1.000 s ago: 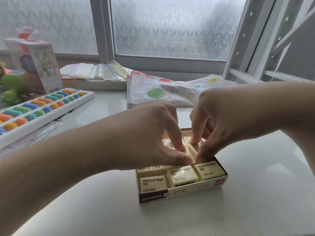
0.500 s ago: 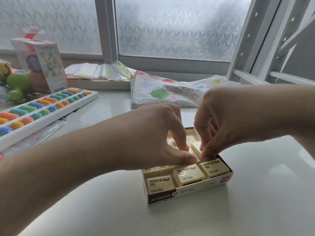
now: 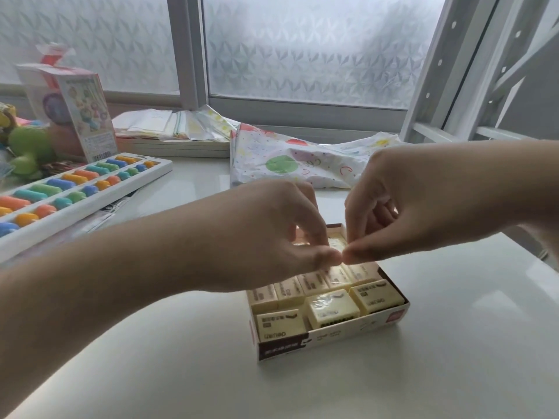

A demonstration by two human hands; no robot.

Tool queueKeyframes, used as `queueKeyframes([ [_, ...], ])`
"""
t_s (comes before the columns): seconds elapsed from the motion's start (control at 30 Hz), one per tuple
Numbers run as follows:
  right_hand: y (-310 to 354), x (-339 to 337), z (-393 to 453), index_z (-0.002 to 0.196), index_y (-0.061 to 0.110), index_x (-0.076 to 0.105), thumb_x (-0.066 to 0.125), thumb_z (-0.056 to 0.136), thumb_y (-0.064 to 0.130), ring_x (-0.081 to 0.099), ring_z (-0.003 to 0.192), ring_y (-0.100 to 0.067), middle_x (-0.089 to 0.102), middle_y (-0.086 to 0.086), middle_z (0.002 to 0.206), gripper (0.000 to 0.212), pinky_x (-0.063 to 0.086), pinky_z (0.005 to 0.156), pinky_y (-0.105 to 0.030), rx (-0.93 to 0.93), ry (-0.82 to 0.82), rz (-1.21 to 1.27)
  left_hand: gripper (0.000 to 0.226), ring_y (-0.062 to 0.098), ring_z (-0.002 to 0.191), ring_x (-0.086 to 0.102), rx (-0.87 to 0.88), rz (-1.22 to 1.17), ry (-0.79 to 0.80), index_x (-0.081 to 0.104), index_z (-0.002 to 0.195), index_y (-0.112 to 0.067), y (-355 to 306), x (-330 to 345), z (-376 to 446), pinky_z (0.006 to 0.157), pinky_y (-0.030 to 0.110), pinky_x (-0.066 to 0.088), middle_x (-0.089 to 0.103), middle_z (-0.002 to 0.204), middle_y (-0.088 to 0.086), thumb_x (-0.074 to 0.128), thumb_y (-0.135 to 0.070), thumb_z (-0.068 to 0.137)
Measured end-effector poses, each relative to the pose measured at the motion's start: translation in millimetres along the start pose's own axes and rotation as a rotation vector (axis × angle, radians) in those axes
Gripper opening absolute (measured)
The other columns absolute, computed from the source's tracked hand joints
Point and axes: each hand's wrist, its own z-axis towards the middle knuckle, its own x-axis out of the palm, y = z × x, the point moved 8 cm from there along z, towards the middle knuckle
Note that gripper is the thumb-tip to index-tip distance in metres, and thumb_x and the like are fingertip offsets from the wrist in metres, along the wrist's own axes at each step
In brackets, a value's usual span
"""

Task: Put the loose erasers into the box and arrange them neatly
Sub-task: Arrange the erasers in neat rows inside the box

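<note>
Both hands over the eraser box

My left hand point(image 3: 272, 234) and right hand point(image 3: 417, 207) meet thumb-to-thumb above the box point(image 3: 332, 340), fingers curled; I cannot tell whether they pinch an eraser.

Light: soft daylight is being diffused through the frosted window point(image 3: 302, 46) | Glare: pale reflections are being thrown on the table point(image 3: 453, 343) below the window | Distortion: the window's frame lines are being bowed | Focus: slightly softened throughout

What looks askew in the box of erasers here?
The middle front eraser sits tilted and higher than its neighbours in the box. The left hand and right hand hide the back rows.
</note>
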Motion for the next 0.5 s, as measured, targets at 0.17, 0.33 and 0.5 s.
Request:
queueKeyframes([
  [0.17, 23, -3, -5, 0.089, 0.041, 0.077, 0.066, 0.075, 0.062, 0.065, 0.073, -0.008, 0.069, 0.012, 0.075, 0.028, 0.058, 0.073, -0.034, -0.17, -0.013, 0.146, 0.032, -0.001, 0.088, 0.065, 0.047, -0.09, -0.046, 0.078, 0.092, -0.043, 8, -34, -4, 0.064, 0.01, 0.044, 0.07, 0.092, -0.019, 0.07, -0.061, 0.067],
  [0.33, 28, 16, 2, 0.092, 0.045, 0.074, 0.078, 0.059, 0.069, 0.065, 0.071, -0.008, 0.07, 0.007, 0.08, 0.042, 0.056, 0.067, -0.03, -0.164, 0.099, 0.142, 0.03, 0.006, 0.084, 0.068, 0.012, -0.146, 0.03, 0.079, 0.089, -0.04, 19, -41, -5, 0.075, 0.03, 0.051, 0.074, 0.086, -0.017, 0.066, -0.06, 0.071],
  [0.5, 29, 20, 4, 0.086, 0.042, 0.077, 0.078, 0.065, 0.064, 0.065, 0.069, -0.01, 0.07, 0.003, 0.077, 0.031, 0.057, 0.065, -0.033, -0.175, 0.106, 0.176, 0.025, 0.01, 0.084, 0.072, 0.0, -0.131, 0.215, 0.077, 0.089, -0.042, 17, -31, -12, 0.084, 0.047, 0.058, 0.077, 0.088, -0.011, 0.066, -0.062, 0.078],
])
